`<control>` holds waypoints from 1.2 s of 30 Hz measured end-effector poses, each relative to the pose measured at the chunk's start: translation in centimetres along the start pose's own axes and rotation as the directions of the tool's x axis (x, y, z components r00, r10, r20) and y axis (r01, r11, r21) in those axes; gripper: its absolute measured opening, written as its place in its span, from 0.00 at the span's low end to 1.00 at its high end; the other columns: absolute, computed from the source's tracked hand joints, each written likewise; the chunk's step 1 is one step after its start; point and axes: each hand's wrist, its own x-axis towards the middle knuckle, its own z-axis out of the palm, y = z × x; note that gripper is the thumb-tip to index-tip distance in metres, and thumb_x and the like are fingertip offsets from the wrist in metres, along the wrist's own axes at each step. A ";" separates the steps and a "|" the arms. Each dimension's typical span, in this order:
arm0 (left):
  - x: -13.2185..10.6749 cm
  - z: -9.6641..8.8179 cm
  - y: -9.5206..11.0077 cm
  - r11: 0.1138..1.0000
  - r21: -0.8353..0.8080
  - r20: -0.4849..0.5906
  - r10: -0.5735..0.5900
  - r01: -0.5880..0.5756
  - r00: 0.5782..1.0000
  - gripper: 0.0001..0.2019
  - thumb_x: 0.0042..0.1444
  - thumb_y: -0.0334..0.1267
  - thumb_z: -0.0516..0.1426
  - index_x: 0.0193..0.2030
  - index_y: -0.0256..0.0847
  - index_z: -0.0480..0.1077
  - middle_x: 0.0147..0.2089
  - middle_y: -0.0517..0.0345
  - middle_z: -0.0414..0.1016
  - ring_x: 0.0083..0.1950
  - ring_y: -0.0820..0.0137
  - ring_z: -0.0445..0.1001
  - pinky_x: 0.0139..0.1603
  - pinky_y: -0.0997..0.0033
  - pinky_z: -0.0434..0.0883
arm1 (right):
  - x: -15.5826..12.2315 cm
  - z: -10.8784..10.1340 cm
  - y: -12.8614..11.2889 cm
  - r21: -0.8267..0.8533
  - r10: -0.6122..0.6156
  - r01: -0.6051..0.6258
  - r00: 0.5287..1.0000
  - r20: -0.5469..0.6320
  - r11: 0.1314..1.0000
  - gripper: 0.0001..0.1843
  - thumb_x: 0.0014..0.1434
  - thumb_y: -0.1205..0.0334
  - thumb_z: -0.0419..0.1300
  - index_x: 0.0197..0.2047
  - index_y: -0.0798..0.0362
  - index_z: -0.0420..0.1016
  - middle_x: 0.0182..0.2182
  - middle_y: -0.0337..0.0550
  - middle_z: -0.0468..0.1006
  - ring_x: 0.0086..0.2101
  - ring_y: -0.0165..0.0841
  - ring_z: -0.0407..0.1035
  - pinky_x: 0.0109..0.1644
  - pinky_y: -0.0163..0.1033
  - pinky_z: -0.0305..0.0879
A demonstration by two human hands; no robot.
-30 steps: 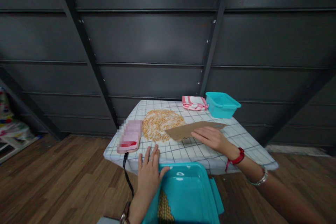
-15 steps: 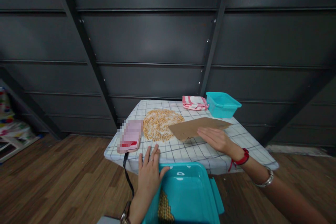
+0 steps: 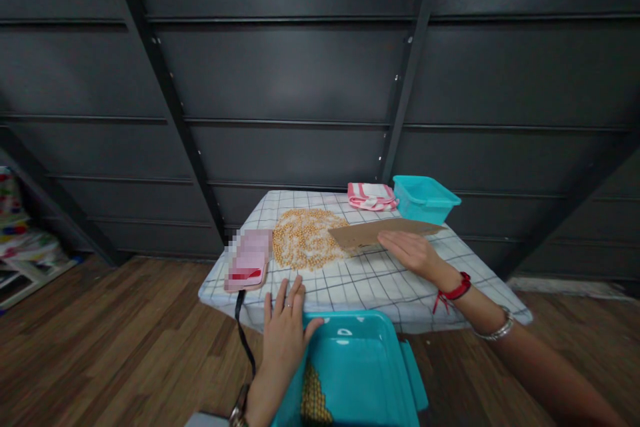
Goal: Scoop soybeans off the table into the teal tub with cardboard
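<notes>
A pile of yellow beans [image 3: 306,238] lies spread on the checked tablecloth [image 3: 360,287]. My right hand [image 3: 413,252] holds a brown cardboard sheet [image 3: 380,233] by its near edge, tilted, with its left end at the pile's right side. My left hand [image 3: 286,327] grips the far left rim of a teal tub [image 3: 360,367] held against the table's near edge, fingers stretched onto the cloth. A few beans lie inside the tub at its left.
A pink phone case [image 3: 249,259] with a black strap lies at the table's left corner. A pink-striped cloth [image 3: 371,195] and a smaller teal tub [image 3: 424,199] sit at the back. Dark metal wall panels stand behind; wooden floor surrounds the table.
My right hand has carried the cardboard to the right and farther back, away from the near side of the bean pile. The left hand and tub have stayed put.
</notes>
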 end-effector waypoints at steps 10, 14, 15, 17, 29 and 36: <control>0.0 -0.1 0.3 1.000 0.008 -0.002 0.000 0.000 1.000 0.29 0.55 0.58 0.45 0.52 0.37 0.66 0.58 0.47 0.65 0.58 0.51 0.61 0.54 0.46 0.59 | 0.5 0.1 -0.3 0.041 0.010 -0.010 1.000 -0.014 0.999 0.17 0.59 0.76 0.46 0.46 0.58 0.70 0.36 0.48 0.78 0.39 0.33 0.72 0.40 0.40 0.72; 0.1 0.0 0.1 1.000 -0.003 -0.001 -0.005 0.005 1.000 0.28 0.55 0.57 0.45 0.52 0.38 0.66 0.58 0.47 0.65 0.58 0.52 0.61 0.55 0.47 0.58 | -0.6 -1.5 -0.2 0.045 0.049 -0.049 0.999 0.017 0.998 0.18 0.59 0.77 0.46 0.49 0.58 0.69 0.37 0.49 0.78 0.39 0.34 0.72 0.41 0.40 0.72; 0.1 0.0 0.0 1.000 -0.008 -0.005 -0.008 0.008 1.000 0.28 0.55 0.57 0.46 0.52 0.39 0.67 0.58 0.47 0.65 0.58 0.52 0.61 0.55 0.47 0.58 | -0.9 -1.8 -0.1 0.043 0.057 -0.058 0.998 0.026 0.997 0.18 0.59 0.77 0.47 0.49 0.59 0.69 0.37 0.50 0.78 0.39 0.34 0.72 0.41 0.40 0.72; 0.1 0.1 0.0 1.000 -0.014 -0.014 -0.007 0.007 1.000 0.28 0.55 0.57 0.46 0.51 0.38 0.67 0.58 0.47 0.65 0.58 0.52 0.61 0.54 0.46 0.58 | -1.7 -2.4 0.1 0.034 0.072 -0.073 0.997 0.037 0.997 0.18 0.59 0.76 0.47 0.49 0.58 0.69 0.36 0.49 0.78 0.37 0.34 0.72 0.40 0.39 0.72; 0.1 0.3 -0.1 1.000 0.007 0.013 -0.012 0.012 1.000 0.30 0.54 0.58 0.45 0.52 0.37 0.66 0.58 0.47 0.65 0.59 0.51 0.61 0.55 0.47 0.57 | -3.6 -3.7 0.6 -0.015 0.138 -0.137 0.989 0.056 0.990 0.20 0.57 0.78 0.46 0.48 0.55 0.70 0.36 0.47 0.78 0.37 0.33 0.73 0.40 0.38 0.71; 0.1 0.5 -0.1 1.000 -0.008 -0.008 -0.011 0.011 1.000 0.29 0.55 0.58 0.45 0.52 0.37 0.66 0.58 0.47 0.65 0.58 0.52 0.61 0.54 0.47 0.58 | -3.7 -3.5 0.9 -0.032 0.130 -0.129 0.990 0.059 0.991 0.19 0.57 0.78 0.45 0.45 0.56 0.71 0.33 0.47 0.78 0.35 0.34 0.73 0.39 0.39 0.71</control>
